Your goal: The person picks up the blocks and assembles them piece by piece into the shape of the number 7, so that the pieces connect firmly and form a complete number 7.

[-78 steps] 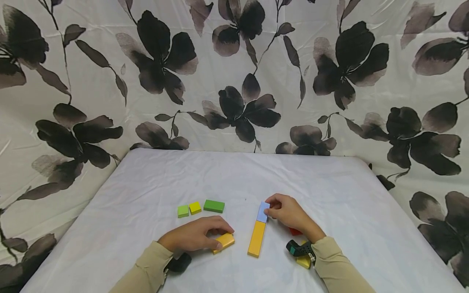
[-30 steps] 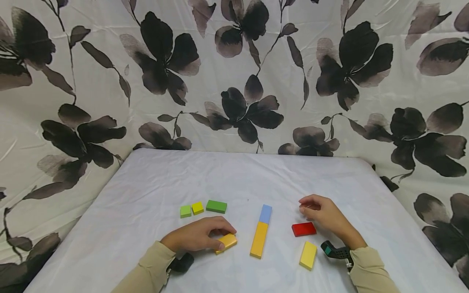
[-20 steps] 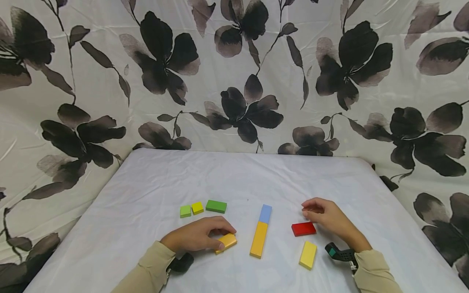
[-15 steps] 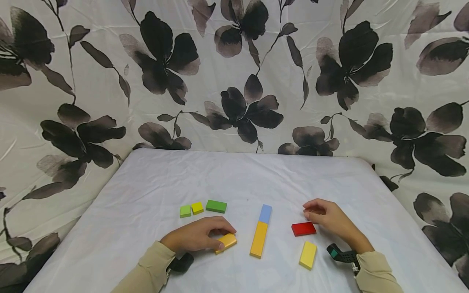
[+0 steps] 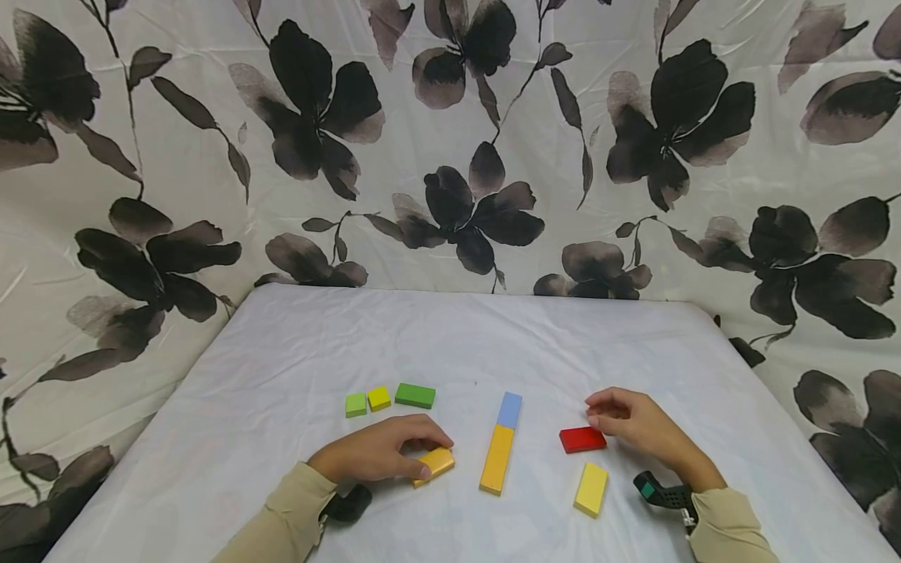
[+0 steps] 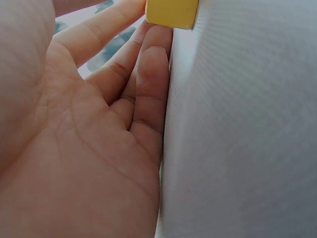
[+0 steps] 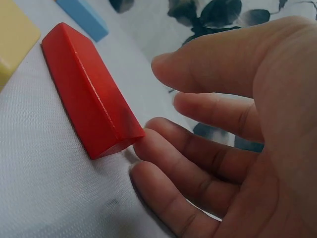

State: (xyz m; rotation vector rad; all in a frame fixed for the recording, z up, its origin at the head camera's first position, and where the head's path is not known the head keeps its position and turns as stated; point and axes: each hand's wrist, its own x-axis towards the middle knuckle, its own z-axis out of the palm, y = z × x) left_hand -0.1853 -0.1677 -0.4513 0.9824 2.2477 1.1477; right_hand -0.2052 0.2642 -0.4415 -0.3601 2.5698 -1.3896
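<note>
Head view: left grip (image 5: 383, 450) pinches an orange-yellow block (image 5: 440, 464); right grip (image 5: 640, 424) (loosely spread) is just beside a red block (image 5: 582, 439).

Appears to be an indoor tabletop booth screened with fabric; impossible to pin down further as home, lab or office. Enclosed at the back and along both sides by off-white floral drapes (image 5: 457, 148), printed with large black and mauve-grey blooms, leaves and thin stems, softly creased. Furnished with a white-clothed table (image 5: 450, 336), lightly wrinkled on top, backed at the far edge by the same drapes. Scattered nearer the front with small coloured blocks (image 5: 415, 396). Lit evenly, with soft shadows.
</note>
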